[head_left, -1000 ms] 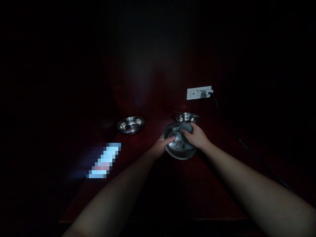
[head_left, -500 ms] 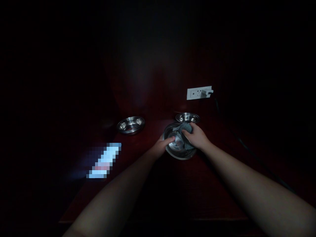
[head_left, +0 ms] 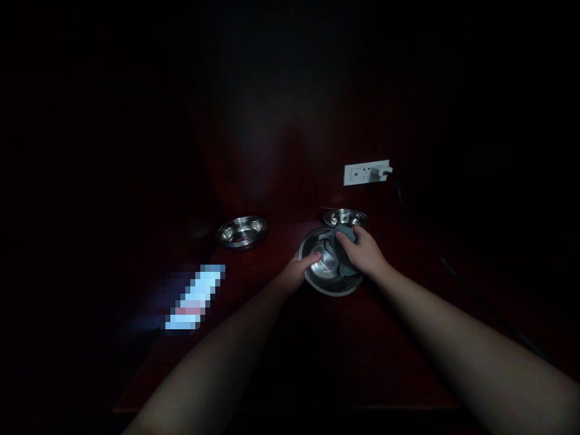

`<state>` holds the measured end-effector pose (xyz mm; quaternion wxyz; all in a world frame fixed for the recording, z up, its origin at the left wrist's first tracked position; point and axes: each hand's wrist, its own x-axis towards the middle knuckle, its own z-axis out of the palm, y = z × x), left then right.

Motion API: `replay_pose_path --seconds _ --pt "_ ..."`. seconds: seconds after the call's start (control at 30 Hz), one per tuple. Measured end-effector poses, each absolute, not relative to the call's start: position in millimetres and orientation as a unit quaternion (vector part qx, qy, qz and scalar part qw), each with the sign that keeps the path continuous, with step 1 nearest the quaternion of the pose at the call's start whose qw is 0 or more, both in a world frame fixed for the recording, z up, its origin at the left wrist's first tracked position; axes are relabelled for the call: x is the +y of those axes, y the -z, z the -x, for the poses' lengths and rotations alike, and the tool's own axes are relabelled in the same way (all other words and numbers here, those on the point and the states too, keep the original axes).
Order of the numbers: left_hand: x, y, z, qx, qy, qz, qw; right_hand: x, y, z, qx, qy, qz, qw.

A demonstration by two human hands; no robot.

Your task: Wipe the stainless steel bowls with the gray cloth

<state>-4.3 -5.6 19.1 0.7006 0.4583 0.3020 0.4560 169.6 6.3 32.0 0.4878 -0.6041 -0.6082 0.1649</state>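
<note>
In a very dark scene, a steel bowl (head_left: 333, 281) rests tilted on a dark red table (head_left: 362, 356). My left hand (head_left: 299, 270) grips its left rim, thumb over the edge. My right hand (head_left: 362, 251) is closed on a grey cloth (head_left: 331, 243) pressed into the bowl's inside. Both forearms reach in from the bottom of the view.
Another steel bowl (head_left: 241, 232) sits to the left, and a smaller one (head_left: 345, 217) just behind the held bowl. A white wall socket (head_left: 366, 173) has a plug with a dark cable running down to the right. A bright blurred object (head_left: 194, 297) lies at the left.
The hands, cloth and bowl keep almost the same place; the whole view has shifted slightly.
</note>
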Motion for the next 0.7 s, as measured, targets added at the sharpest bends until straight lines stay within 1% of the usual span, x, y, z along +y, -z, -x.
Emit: replay_pose_path --seconds 0.23,0.57,0.7 --pt "-6.0 -19.6 3.7 0.304 -0.465 -0.458 0.694 9.1 -29.0 -172.9 -0.608 -0.170 0.576 0.520" --pt "-8.7 -21.3 2.2 0.305 -0.464 -0.457 0.695 12.5 -24.4 -172.7 -0.601 -0.179 0.581 0.519" --pt "-8.8 -20.6 1.1 0.274 -0.457 -0.452 0.715 14.5 -21.8 -173.5 -0.589 -0.225 0.568 0.529"
